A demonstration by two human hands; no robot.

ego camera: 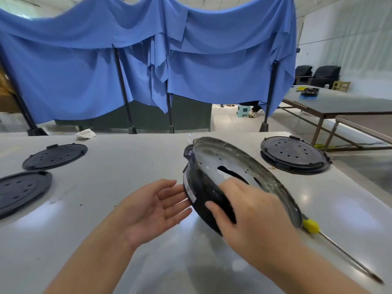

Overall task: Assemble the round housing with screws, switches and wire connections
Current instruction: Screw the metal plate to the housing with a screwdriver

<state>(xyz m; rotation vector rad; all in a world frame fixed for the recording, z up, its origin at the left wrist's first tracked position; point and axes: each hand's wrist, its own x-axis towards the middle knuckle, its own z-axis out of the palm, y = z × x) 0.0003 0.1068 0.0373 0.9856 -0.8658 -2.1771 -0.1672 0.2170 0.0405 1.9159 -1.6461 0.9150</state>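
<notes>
A round black housing [199, 187] with a shiny metal inner pan [239, 164] is tilted up on its edge over the white table [118, 166]. My right hand [246, 211] grips its near rim, thumb on the black outer wall and fingers inside the pan. My left hand [152, 206] is open, palm up, with straight fingertips touching the housing's left side near a white label. A screwdriver [339, 249] with a yellow handle lies on the table to the right, its handle partly hidden under the housing.
Two black round covers [56, 155] [21, 189] lie at the left of the table. Another black round unit [294, 153] sits at the far right corner. Blue cloth [148, 71] hangs behind the table. More tables [339, 102] stand at the right.
</notes>
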